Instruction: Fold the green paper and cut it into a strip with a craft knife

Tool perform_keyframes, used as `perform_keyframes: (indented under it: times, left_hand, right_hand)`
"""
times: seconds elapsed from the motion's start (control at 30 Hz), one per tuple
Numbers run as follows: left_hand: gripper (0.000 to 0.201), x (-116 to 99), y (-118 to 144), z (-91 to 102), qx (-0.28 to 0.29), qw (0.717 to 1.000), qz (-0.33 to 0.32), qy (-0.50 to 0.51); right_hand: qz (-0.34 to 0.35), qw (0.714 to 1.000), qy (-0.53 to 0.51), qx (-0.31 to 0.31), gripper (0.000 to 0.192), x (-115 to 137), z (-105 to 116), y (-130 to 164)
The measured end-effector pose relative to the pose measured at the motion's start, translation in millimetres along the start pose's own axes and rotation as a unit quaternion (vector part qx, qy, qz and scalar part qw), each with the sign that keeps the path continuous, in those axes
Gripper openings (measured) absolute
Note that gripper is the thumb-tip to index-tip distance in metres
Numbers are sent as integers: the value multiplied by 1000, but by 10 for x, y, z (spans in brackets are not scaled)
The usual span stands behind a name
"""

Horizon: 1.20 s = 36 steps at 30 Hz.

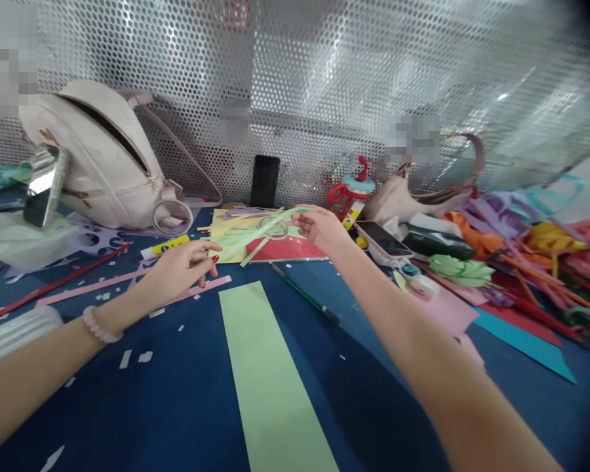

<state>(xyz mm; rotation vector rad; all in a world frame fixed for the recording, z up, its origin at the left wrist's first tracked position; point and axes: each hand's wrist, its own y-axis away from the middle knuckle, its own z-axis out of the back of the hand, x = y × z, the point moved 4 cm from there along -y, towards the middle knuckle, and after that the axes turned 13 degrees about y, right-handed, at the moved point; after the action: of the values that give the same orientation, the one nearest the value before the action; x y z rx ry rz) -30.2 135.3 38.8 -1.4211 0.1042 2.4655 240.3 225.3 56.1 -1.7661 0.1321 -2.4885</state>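
Note:
My right hand (pixel 322 226) pinches one end of a narrow light green paper strip (pixel 260 233) above the back of the table. The strip slants down to the left, towards my left hand (pixel 189 265). Loosely bent and apart, my left fingers are by the strip's lower end; I see no firm grip there. Beneath the strip lie a pile of thin yellow and green strips (pixel 226 237) and a red sheet (pixel 295 249). A wide light green paper strip (pixel 270 367) stretches towards me between my forearms, with a dark green pencil (pixel 307 298) to its right.
A glue stick (pixel 164 247) and a pink paper strip (pixel 93 286) lie on the left, before a pale backpack (pixel 108 157). At the back leans a black phone (pixel 265 180). Colourful paper scraps (pixel 506 216), a phone (pixel 383 237) and a handbag (pixel 393 196) crowd the right.

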Motion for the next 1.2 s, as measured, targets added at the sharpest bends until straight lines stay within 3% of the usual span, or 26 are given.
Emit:
perform_keyframes:
  times: [0.13, 0.27, 0.4, 0.53, 0.8, 0.9, 1.2]
  left_hand:
    - [25, 108, -41, -7, -15, 998, 9, 56]
    - [22, 219, -71, -40, 1, 997, 13, 79]
    - [29, 280, -76, -50, 13, 996, 13, 82]
    - [33, 287, -66, -52, 14, 997, 11, 73]
    - [45, 231, -45, 2, -21, 1000, -6, 7]
    - [38, 225, -41, 14, -39, 999, -13, -17]
    - [28, 60, 36, -53, -8, 999, -7, 41]
  right_hand:
    - [34, 998, 26, -36, 11, -84, -236, -292]
    - [79, 988, 128, -39, 33, -268, -331, -308]
    - [145, 954, 263, -2, 53, -400, -308, -244]
    - [188, 913, 361, 31, 51, -444, -281, -236]
    - [198, 868, 444, -105, 39, -370, -33, -300]
    - [188, 861, 450, -146, 41, -363, 25, -293]
    - [175, 855, 451, -186, 38, -346, 59, -259]
